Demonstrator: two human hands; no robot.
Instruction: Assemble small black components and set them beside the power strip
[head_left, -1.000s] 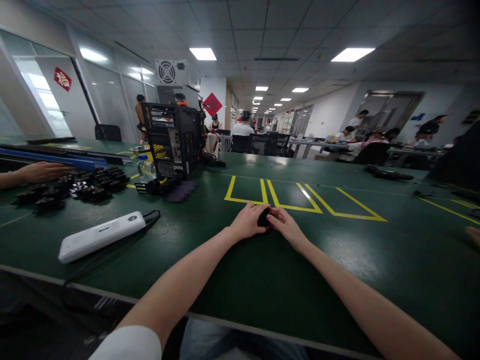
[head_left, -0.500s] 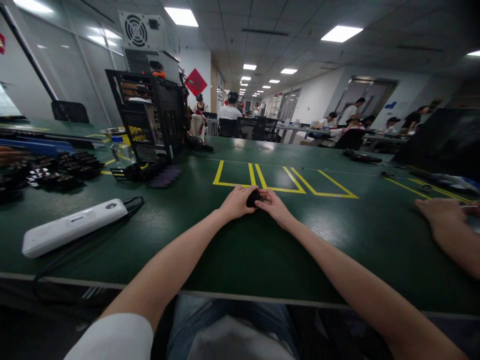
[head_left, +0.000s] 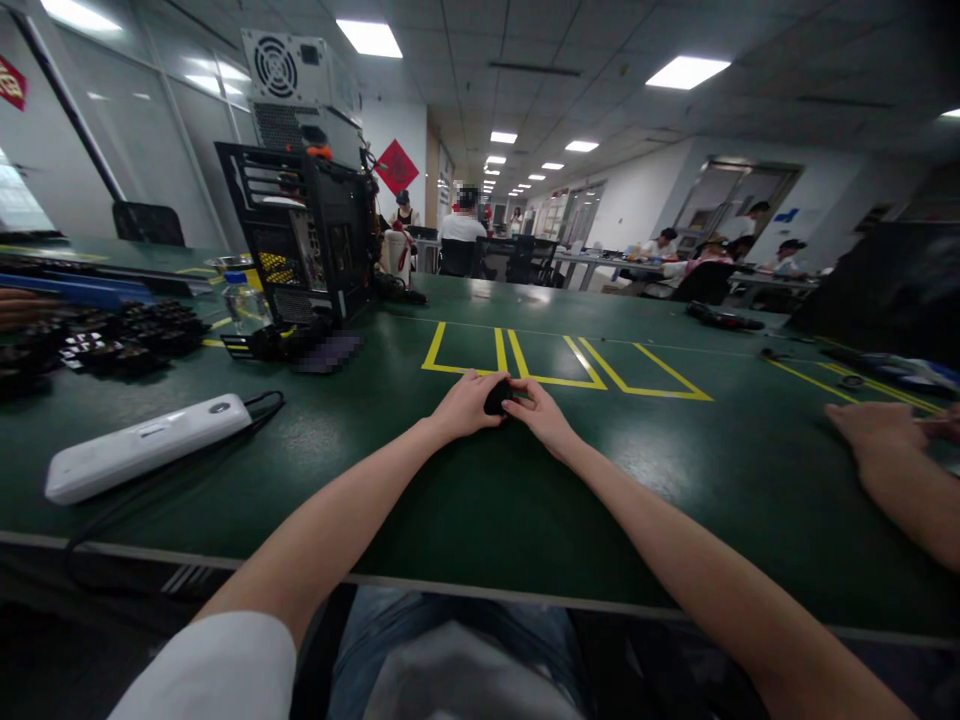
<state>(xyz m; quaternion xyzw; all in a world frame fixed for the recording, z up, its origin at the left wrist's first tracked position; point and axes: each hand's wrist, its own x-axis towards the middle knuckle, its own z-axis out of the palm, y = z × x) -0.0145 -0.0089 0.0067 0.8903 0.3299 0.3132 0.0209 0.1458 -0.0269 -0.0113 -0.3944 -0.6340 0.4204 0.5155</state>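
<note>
Between my two hands is a small, dark, rounded object (head_left: 497, 397), just above or on the green table (head_left: 480, 500); its kind cannot be made out. My left hand (head_left: 466, 404) is closed around its left side, thumb toward me. On the other side, my right hand (head_left: 543, 415) pinches its right edge with thumb and fingers. The fingers of both hands nearly meet over it and hide part of its outline. Just beyond the hands, yellow tape outlines (head_left: 517, 360) mark the tabletop.
To the left lie a white power strip (head_left: 150, 445) with a black cable, a heap of dark parts (head_left: 135, 335) and a blue-capped bottle (head_left: 246, 303). An open computer case (head_left: 300, 230) stands behind them. A co-worker's hand (head_left: 877, 435) rests at the right.
Both hands keep their hold on the dark object, with hardly any shift. The view has tilted and turned slightly. In the background, a standing person has moved.
</note>
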